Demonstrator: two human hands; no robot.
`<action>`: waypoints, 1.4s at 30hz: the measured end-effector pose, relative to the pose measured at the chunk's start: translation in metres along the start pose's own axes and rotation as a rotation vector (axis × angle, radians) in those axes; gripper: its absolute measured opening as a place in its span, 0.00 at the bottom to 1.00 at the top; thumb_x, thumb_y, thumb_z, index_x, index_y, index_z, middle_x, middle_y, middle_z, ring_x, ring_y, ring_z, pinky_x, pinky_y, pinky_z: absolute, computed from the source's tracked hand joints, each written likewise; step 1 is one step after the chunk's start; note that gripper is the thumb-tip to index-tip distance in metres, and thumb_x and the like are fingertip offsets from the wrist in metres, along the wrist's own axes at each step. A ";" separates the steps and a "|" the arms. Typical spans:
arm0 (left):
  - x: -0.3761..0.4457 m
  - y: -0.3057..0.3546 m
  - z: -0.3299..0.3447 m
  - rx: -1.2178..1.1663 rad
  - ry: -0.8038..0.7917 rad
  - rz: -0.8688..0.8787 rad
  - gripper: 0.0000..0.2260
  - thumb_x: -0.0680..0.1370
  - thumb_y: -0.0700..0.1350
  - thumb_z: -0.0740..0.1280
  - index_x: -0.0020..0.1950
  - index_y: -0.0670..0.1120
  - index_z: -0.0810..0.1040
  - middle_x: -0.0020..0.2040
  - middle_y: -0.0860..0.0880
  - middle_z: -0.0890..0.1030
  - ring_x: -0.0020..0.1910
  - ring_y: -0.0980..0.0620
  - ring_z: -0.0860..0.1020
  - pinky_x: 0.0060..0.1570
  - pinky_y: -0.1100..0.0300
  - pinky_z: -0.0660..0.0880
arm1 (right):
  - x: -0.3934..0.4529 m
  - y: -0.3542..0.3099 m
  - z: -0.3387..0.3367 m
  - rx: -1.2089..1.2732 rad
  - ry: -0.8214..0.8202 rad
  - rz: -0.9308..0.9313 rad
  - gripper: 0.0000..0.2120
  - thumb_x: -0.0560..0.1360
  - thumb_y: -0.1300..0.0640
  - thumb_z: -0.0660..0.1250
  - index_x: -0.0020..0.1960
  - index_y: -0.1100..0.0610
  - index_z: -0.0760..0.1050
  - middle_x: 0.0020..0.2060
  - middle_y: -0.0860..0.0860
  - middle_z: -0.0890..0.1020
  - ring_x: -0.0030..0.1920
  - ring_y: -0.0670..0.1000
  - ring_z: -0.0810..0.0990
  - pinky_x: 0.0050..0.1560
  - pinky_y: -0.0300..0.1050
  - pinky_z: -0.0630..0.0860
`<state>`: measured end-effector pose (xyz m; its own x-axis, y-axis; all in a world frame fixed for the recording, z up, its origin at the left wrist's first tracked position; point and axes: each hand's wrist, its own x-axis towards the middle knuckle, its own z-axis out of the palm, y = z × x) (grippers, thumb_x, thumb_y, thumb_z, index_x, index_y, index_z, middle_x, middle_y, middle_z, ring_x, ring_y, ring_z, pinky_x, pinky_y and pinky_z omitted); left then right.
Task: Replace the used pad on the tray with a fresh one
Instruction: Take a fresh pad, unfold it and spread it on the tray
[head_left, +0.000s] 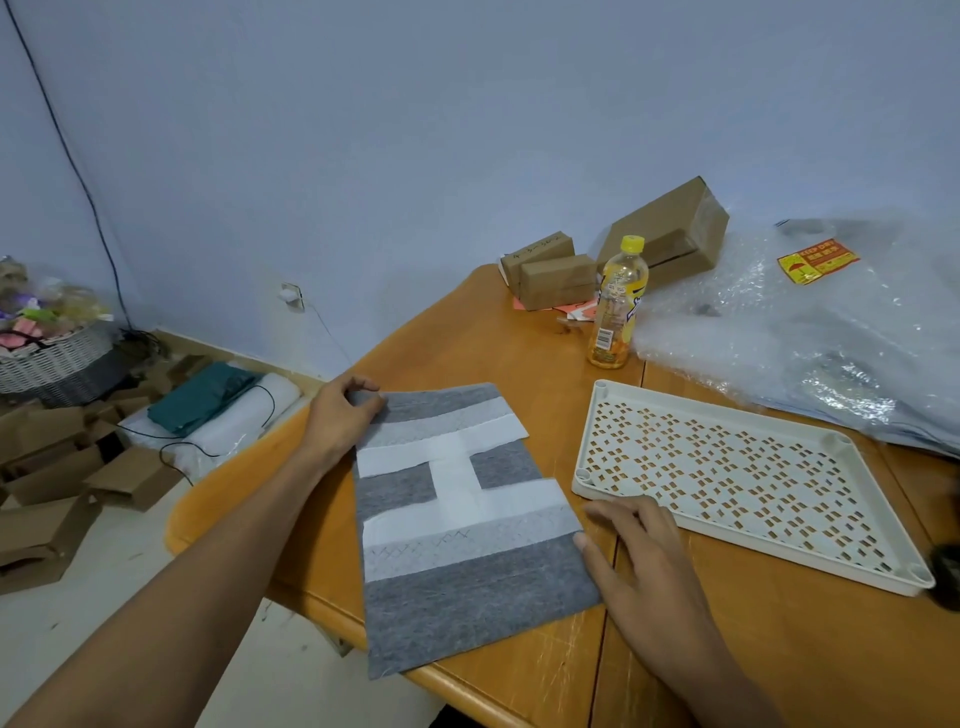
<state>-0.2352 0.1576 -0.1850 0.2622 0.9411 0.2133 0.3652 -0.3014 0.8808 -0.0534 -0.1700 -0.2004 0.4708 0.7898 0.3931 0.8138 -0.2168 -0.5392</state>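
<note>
1. Gripping the far left corner of a grey-and-white pad (467, 525) between thumb and fingers, the left hand (340, 415) holds the sheet flat on the wooden bench (467, 332), its near end hanging over the bench edge.
2. The right hand (631, 556) lies released, fingers spread, its fingertips at the pad's right edge and just short of the tray's near corner; it grasps nothing.
3. The white perforated tray (587, 470) sits bare just beside the pad to the right, the bench showing through its cut-outs, which suggests the used pad is already off.
4. Whether this pad is the fresh one or the used one cannot be told from its look; its lie between both hands suggests it is being readied for laying in.
5. The next move likely calls for lifting the sheet by two corners, squaring it over the tray and lowering it inside the raised rim without creasing.
6. A yellow-capped bottle (618, 306), cardboard boxes (665, 234) and bubble wrap (789, 332) crowd the far side.
</note>
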 end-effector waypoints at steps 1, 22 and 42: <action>-0.003 -0.001 -0.003 0.011 0.016 -0.004 0.07 0.76 0.42 0.71 0.52 0.43 0.79 0.49 0.47 0.79 0.44 0.50 0.77 0.39 0.62 0.74 | 0.000 0.001 -0.001 0.023 0.009 0.015 0.16 0.78 0.48 0.65 0.64 0.48 0.75 0.55 0.41 0.73 0.59 0.41 0.69 0.57 0.35 0.66; -0.018 0.023 -0.068 0.752 -0.470 0.478 0.24 0.81 0.62 0.54 0.75 0.56 0.65 0.75 0.50 0.65 0.71 0.47 0.68 0.71 0.51 0.64 | -0.010 -0.014 -0.004 -0.142 0.061 -0.196 0.07 0.79 0.57 0.63 0.54 0.52 0.79 0.47 0.43 0.75 0.48 0.44 0.73 0.44 0.41 0.75; -0.061 -0.006 -0.039 0.880 -0.408 0.097 0.30 0.81 0.65 0.45 0.81 0.57 0.48 0.82 0.49 0.45 0.80 0.48 0.45 0.77 0.48 0.45 | 0.001 -0.021 -0.008 0.342 -0.037 0.274 0.12 0.78 0.60 0.67 0.60 0.50 0.78 0.54 0.42 0.79 0.56 0.40 0.78 0.58 0.42 0.76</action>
<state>-0.2883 0.1076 -0.1865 0.5554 0.8306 -0.0403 0.8187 -0.5377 0.2014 -0.0670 -0.1695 -0.1828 0.6361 0.7509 0.1775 0.4981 -0.2239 -0.8377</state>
